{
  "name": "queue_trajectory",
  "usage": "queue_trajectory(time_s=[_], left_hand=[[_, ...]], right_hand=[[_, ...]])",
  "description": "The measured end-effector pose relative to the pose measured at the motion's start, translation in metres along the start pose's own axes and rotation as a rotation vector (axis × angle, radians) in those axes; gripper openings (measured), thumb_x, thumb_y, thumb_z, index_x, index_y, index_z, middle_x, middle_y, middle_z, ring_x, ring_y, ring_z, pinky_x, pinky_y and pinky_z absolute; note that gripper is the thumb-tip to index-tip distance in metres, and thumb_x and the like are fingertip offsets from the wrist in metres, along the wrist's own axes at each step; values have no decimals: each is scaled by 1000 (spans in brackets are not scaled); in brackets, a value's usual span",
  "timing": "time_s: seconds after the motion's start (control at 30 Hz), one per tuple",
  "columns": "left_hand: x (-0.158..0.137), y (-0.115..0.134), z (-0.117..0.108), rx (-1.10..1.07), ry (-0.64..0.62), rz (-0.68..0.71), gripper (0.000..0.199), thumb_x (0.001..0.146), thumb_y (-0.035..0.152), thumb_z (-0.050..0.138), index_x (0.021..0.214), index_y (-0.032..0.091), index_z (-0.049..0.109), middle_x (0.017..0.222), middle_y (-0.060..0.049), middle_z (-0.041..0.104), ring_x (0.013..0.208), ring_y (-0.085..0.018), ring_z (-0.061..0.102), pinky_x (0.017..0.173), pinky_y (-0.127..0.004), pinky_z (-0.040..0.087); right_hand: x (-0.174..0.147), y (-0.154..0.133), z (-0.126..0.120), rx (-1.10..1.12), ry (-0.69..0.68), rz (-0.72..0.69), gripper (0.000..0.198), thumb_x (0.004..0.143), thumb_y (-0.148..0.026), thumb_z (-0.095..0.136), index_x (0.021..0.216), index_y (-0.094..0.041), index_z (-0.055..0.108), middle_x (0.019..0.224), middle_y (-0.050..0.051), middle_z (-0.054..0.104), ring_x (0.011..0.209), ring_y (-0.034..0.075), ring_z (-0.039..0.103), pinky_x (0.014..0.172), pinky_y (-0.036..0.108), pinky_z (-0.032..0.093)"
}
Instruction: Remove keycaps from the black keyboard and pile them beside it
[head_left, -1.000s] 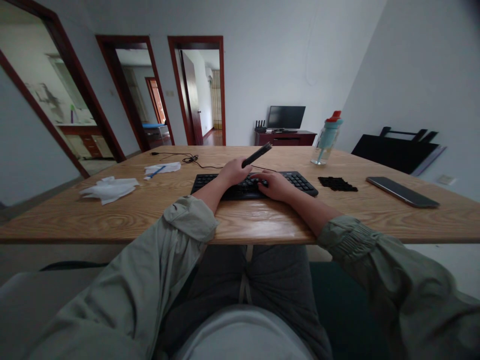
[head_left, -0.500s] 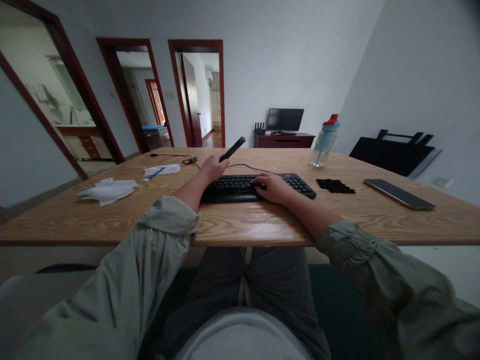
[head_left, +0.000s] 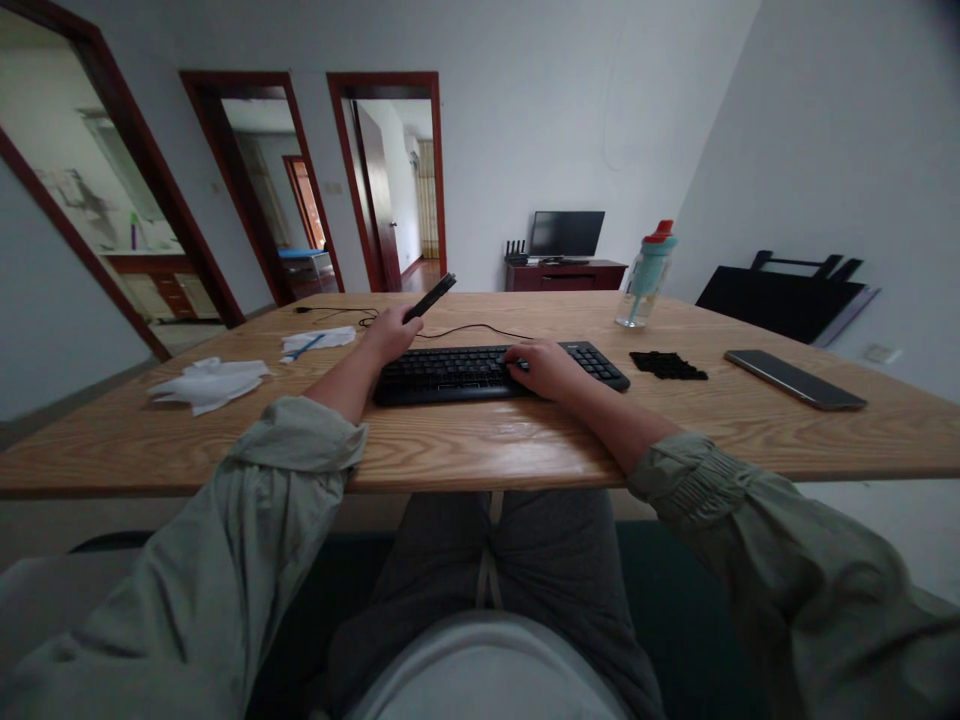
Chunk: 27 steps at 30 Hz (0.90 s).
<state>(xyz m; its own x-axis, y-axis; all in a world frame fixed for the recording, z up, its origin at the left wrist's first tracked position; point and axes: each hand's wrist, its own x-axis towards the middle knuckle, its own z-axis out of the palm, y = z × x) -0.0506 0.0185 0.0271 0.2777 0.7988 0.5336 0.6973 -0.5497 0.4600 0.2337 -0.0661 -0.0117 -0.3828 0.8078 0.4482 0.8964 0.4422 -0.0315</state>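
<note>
My left hand [head_left: 390,334] is closed around a slim black bar-shaped object [head_left: 432,297], which points up and to the right above the back left of the keyboard. What kind of object it is, I cannot make out. The black keyboard [head_left: 442,375] lies flat in front of me. My right hand [head_left: 546,368] rests on its right half, thumb and fingertips drawn together over the keys; whatever is between them is hidden. To the right of the keyboard lies a flat cluster of small black pieces [head_left: 667,365] that look like keycaps.
Crumpled white tissue [head_left: 210,383] and a blue stick [head_left: 306,346] on another tissue [head_left: 334,338] lie at left. A cable [head_left: 480,326] runs behind the keyboard. At right are a water bottle [head_left: 646,275] and a dark flat phone-like slab [head_left: 795,379] on the wooden table [head_left: 487,450].
My left hand has moved left with the black bar-shaped object, uncovering more of the keyboard's left end. My right hand stays at nearly the same spot on the keys.
</note>
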Motion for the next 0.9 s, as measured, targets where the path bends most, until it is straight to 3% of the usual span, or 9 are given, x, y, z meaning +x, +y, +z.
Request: queue_trajectory(time_s=[0.13, 0.27, 0.37, 0.47, 0.67, 0.8, 0.9], left_hand=[[-2, 1, -3, -19, 9, -14, 36, 78, 32, 49, 101, 14, 71, 83, -4, 67, 73, -20, 55, 67, -29, 38], [-2, 2, -4, -1, 14, -2, 34, 79, 31, 50, 99, 14, 71, 84, -5, 68, 76, -20, 56, 68, -29, 38], [-2, 2, -4, -5, 16, 1, 33, 80, 32, 49, 98, 14, 70, 84, -4, 67, 77, -20, 56, 70, -29, 39], [-1, 2, -2, 0, 11, 22, 33, 80, 32, 48, 96, 13, 69, 82, -4, 65, 76, -20, 55, 68, -29, 38], [0, 1, -1, -2, -11, 27, 32, 78, 33, 46, 91, 14, 68, 73, -3, 59, 71, -20, 53, 66, -30, 37], [-1, 2, -2, 13, -9, 26, 29, 77, 33, 46, 85, 14, 66, 71, -3, 58, 70, -20, 52, 66, -31, 36], [-1, 4, -3, 24, -20, 49, 29, 76, 32, 46, 87, 14, 67, 75, -4, 61, 74, -20, 54, 67, -31, 37]], right_hand=[[0, 0, 0, -24, 3, -30, 28, 92, -24, 52, 108, -16, 75, 106, 10, 74, 98, 22, 67, 92, 31, 46], [0, 5, -3, 5, 54, 36, 30, 95, -28, 51, 107, -16, 75, 105, 10, 75, 97, 23, 67, 89, 31, 47], [-2, 16, -21, 40, 116, 111, 31, 96, -32, 49, 105, -18, 75, 104, 9, 75, 95, 22, 68, 84, 31, 48], [-9, 39, -50, 20, 131, 205, 31, 94, -37, 51, 103, -21, 76, 91, 7, 75, 81, 21, 68, 74, 31, 48], [-48, 110, -91, -181, -27, 337, 32, 92, -40, 54, 103, -21, 78, 78, 9, 73, 70, 22, 65, 66, 34, 45], [-81, 147, -87, -207, -197, 456, 30, 89, -38, 56, 99, -22, 79, 82, 9, 75, 69, 22, 65, 65, 34, 46], [-101, 162, -80, -170, -226, 447, 28, 87, -36, 56, 96, -22, 79, 89, 9, 76, 74, 24, 67, 67, 34, 49]])
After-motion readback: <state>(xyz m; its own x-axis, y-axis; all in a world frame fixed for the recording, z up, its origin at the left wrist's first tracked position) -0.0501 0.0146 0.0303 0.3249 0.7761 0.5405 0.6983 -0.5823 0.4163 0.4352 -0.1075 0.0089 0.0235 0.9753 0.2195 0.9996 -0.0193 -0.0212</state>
